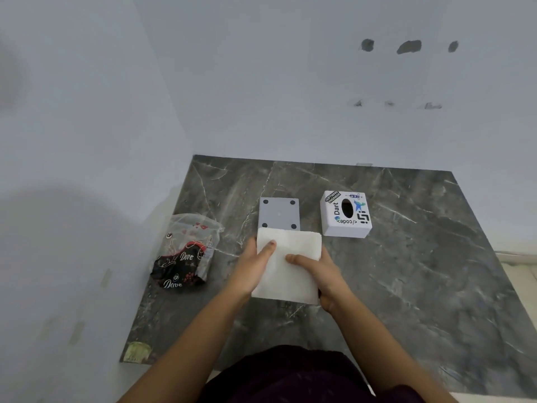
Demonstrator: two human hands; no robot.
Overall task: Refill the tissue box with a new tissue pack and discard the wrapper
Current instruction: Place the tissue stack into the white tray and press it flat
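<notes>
**Tissue stack held in both hands above bench**

Both hands grip a white, square stack of soft paper tissues (287, 266) over the dark grey marble-patterned bench (421, 257). Left hand (254, 267) holds the stack's left edge, right hand (319, 274) its right edge, thumbs on top. Just beyond the stack lies a grey rectangular base plate with four dark feet (279, 213). The white stickered tissue box cover with an oval slot (345, 214) stands to its right, apart. The crumpled clear-and-black plastic wrapper (184, 253) lies at left.
</notes>
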